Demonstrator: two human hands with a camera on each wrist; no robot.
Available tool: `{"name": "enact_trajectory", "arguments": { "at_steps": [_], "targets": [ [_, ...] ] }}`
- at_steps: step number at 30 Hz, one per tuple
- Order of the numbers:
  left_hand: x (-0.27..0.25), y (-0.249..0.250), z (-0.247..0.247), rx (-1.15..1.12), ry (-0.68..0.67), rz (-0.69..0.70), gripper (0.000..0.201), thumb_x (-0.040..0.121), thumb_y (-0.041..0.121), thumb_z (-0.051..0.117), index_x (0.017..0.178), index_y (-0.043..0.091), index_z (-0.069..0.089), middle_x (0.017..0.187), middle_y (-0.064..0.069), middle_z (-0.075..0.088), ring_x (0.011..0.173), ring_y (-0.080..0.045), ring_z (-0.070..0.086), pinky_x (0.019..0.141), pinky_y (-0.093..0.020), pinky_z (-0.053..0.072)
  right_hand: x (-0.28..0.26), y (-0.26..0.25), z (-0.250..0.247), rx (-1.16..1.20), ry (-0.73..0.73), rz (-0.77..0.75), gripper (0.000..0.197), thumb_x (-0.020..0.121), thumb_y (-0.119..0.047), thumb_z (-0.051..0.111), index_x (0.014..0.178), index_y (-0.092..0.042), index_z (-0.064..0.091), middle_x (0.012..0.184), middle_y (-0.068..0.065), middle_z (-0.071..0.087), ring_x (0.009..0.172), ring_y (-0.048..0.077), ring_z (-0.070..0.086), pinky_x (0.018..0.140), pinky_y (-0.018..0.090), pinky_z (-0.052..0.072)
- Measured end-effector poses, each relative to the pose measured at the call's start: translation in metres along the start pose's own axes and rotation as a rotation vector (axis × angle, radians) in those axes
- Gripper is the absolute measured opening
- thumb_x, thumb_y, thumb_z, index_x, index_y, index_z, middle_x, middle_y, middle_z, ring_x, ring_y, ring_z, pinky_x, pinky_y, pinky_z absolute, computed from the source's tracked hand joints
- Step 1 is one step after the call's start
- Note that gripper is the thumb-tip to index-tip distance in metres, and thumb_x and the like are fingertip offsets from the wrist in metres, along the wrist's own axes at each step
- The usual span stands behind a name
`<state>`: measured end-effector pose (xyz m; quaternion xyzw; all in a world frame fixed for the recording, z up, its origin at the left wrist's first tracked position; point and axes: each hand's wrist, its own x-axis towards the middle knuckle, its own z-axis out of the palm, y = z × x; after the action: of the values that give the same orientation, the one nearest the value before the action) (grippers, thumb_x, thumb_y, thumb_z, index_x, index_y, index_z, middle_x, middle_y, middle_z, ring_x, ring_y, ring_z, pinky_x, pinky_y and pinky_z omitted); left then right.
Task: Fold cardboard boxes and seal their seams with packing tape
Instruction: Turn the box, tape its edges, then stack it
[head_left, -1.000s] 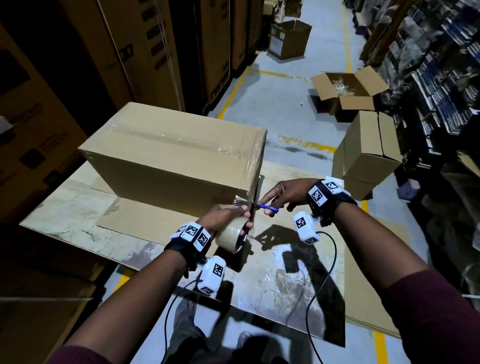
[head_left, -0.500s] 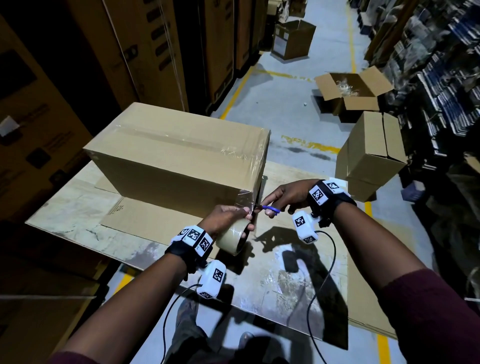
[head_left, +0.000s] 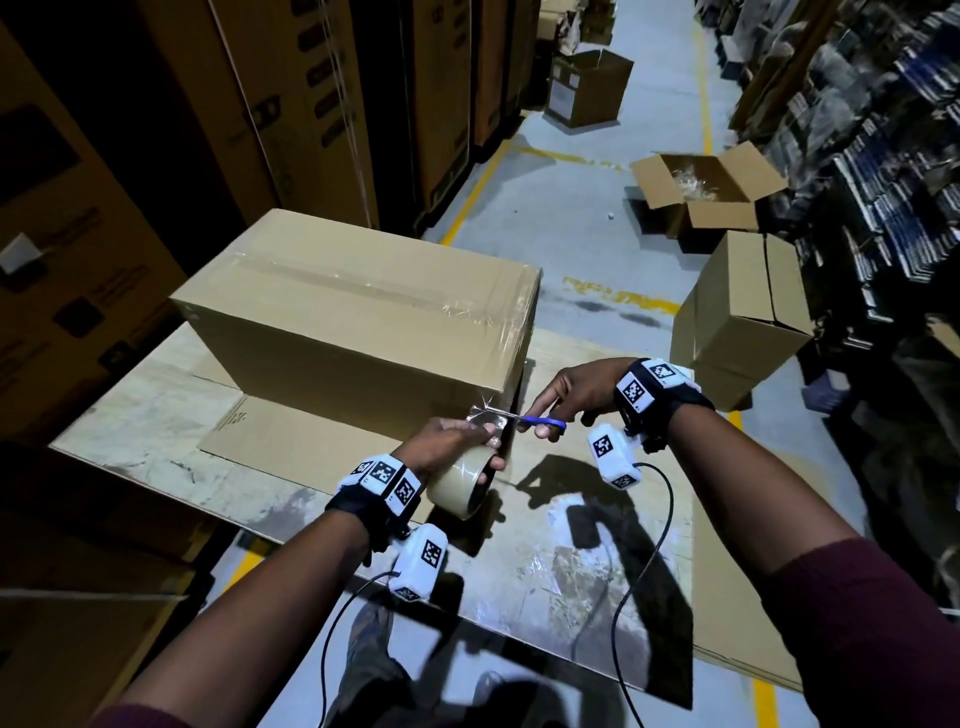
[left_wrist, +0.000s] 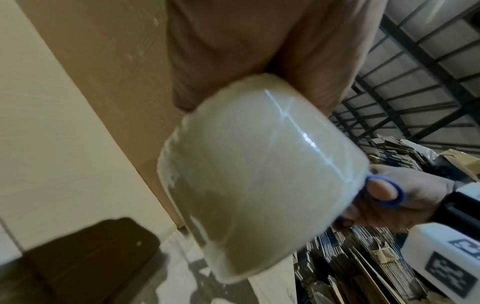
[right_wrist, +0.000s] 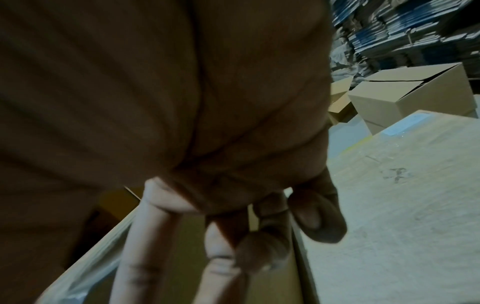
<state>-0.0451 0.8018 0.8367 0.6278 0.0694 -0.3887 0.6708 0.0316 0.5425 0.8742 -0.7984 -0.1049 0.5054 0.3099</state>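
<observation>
A closed cardboard box (head_left: 358, 317) lies on the worktable (head_left: 135, 410), clear tape along its top seam and down its right end. My left hand (head_left: 452, 441) grips a roll of clear packing tape (head_left: 460, 480) just in front of the box's near right corner; the roll (left_wrist: 259, 174) fills the left wrist view. A short strip of tape (head_left: 491, 413) runs from the roll to the box corner. My right hand (head_left: 566, 395) holds blue-handled scissors (head_left: 543, 423), blades at that strip. One blue handle loop (left_wrist: 384, 193) shows round a finger.
Flat cardboard sheets (head_left: 291, 441) lie on the table under the box. On the floor to the right stands a closed box (head_left: 737, 317), with an open box (head_left: 701, 192) behind it and another (head_left: 587, 88) farther down the aisle. Tall cartons line the left.
The scissors have moved slightly left, with the blades now reaching into the tape strip. The left hand and the roll have stayed at the box corner.
</observation>
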Motion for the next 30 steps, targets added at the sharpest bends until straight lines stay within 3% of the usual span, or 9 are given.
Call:
{"name": "enact_trajectory", "arguments": {
  "at_steps": [6,12,16,18,20,22,25,27,30],
  "targets": [
    [-0.003,0.0,-0.003,-0.002,-0.042,0.014,0.019,0.096,0.027,0.066,0.089,0.01,0.067,0.087,-0.024,0.068,0.056,-0.025,0.059,0.057,-0.029,0.053,0.011,-0.004,0.008,0.031,-0.014,-0.021,0.049,0.072,-0.053,0.084,0.117,-0.035,0.076,0.097,-0.002,0.072,0.092,0.009,0.052,0.061,0.023,0.03],
    [-0.004,-0.006,-0.009,0.075,-0.11,-0.04,0.019,0.098,0.025,0.063,0.09,0.008,0.065,0.093,-0.027,0.066,0.057,-0.027,0.059,0.057,-0.029,0.052,0.02,-0.022,0.018,0.026,0.05,0.022,0.024,0.085,-0.037,0.08,0.108,-0.029,0.08,0.084,-0.007,0.073,0.079,0.005,0.055,0.065,0.022,0.036],
    [0.007,-0.021,-0.003,0.077,-0.067,-0.071,0.019,0.098,0.024,0.062,0.091,0.007,0.066,0.095,-0.026,0.067,0.056,-0.026,0.06,0.057,-0.029,0.053,0.022,0.011,0.037,-0.05,0.069,0.125,0.042,0.068,-0.052,0.085,0.103,-0.029,0.081,0.089,-0.006,0.076,0.08,0.007,0.059,0.07,0.026,0.045],
    [0.017,-0.028,0.005,0.082,-0.018,-0.074,0.018,0.096,0.023,0.066,0.097,0.006,0.067,0.093,-0.022,0.071,0.058,-0.026,0.061,0.064,-0.033,0.053,0.026,0.054,0.052,-0.165,0.214,0.225,0.044,0.057,-0.055,0.084,0.08,-0.018,0.079,0.08,0.002,0.074,0.072,0.016,0.061,0.07,0.041,0.054],
    [0.028,-0.035,0.018,0.104,-0.011,-0.08,0.021,0.094,0.023,0.069,0.103,0.004,0.068,0.095,-0.019,0.074,0.062,-0.027,0.063,0.073,-0.038,0.053,0.03,0.099,0.074,-0.249,0.431,0.409,0.041,0.064,-0.046,0.086,0.067,-0.015,0.059,0.075,0.006,0.062,0.067,0.023,0.059,0.063,0.04,0.05],
    [0.036,-0.041,0.037,0.09,-0.01,-0.094,0.019,0.092,0.019,0.07,0.102,0.003,0.068,0.094,-0.02,0.075,0.06,-0.026,0.066,0.067,-0.035,0.057,0.029,0.13,0.098,-0.19,0.596,0.545,0.042,0.074,-0.033,0.087,0.069,-0.012,0.05,0.073,0.006,0.055,0.062,0.021,0.055,0.057,0.032,0.047],
    [0.045,-0.051,0.063,0.084,-0.028,-0.109,0.01,0.092,0.012,0.071,0.096,0.003,0.066,0.086,-0.018,0.074,0.061,-0.026,0.069,0.059,-0.032,0.057,0.032,0.158,0.123,-0.062,0.745,0.615,0.031,0.077,-0.019,0.085,0.071,-0.006,0.058,0.076,0.011,0.062,0.067,0.025,0.064,0.056,0.029,0.046],
    [0.05,-0.057,0.077,0.097,-0.055,-0.105,0.008,0.092,0.008,0.069,0.098,0.004,0.066,0.084,-0.015,0.075,0.068,-0.026,0.07,0.067,-0.034,0.057,0.035,0.168,0.134,-0.032,0.777,0.6,0.018,0.081,-0.012,0.08,0.082,0.0,0.067,0.085,0.016,0.068,0.081,0.031,0.069,0.062,0.03,0.048],
    [0.053,-0.062,0.092,0.155,-0.075,-0.094,0.012,0.094,-0.001,0.062,0.105,0.003,0.065,0.076,-0.009,0.074,0.064,-0.019,0.071,0.058,-0.026,0.055,0.033,0.175,0.139,0.093,0.845,0.473,0.013,0.091,-0.008,0.068,0.095,0.002,0.075,0.091,0.017,0.072,0.082,0.031,0.067,0.069,0.031,0.051]
  ]
}}
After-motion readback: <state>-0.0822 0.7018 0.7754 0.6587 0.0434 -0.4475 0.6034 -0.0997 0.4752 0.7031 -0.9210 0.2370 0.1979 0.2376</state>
